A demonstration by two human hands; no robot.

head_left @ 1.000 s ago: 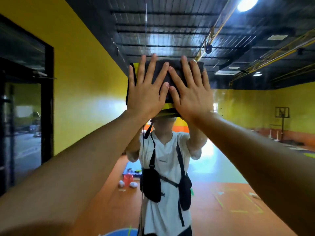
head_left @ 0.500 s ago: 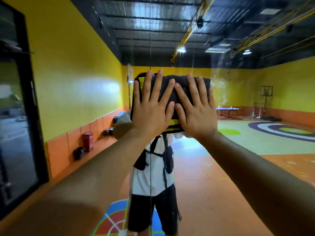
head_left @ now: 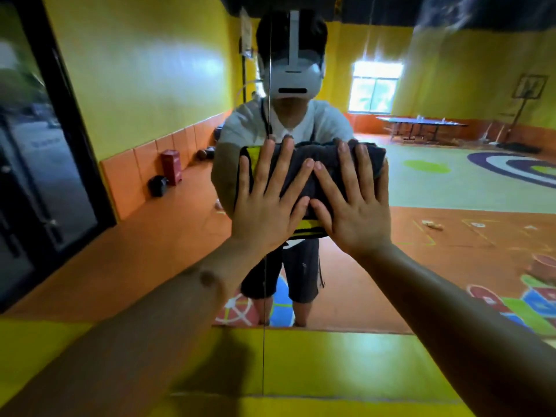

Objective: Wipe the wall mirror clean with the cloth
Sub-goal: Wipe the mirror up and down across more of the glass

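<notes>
Wall mirror (head_left: 451, 236) fills most of the frame, from the top to approx three-quarters down, w/ a thin vertical seam (head_left: 264, 296) just left of ctr. Below its btm edge a glossy yellow band (head_left: 331, 362) spans the lower frame. Reflected in the glass: yellow walls, an orange floor w/ painted shapes, a dark-framed door (head_left: 45, 176) at far left, and the person facing it in a white tee, dark shorts and a white headset. Both forearms reach in from the lower corners toward ctr. The cloth (head_left: 313, 173) is dark grey w/ a yellow edge, folded into a thick pad. It sits at frame ctr, flat against the mirror, w/ the seam passing behind its left part. Left hand (head_left: 264, 209) lies on its left half and right hand (head_left: 352, 215) on its right half, side by side, thumbs close together. All fingers (head_left: 266, 167) are straight and spread, pressing the cloth to the glass, not curled round it. Smaller reflections: bright window (head_left: 376, 85) upper right, table (head_left: 421, 124) below it, hoop stand (head_left: 529, 85) at far right. At mid left, by the wall, are a red box (head_left: 171, 167) and a dark bag (head_left: 158, 185).
</notes>
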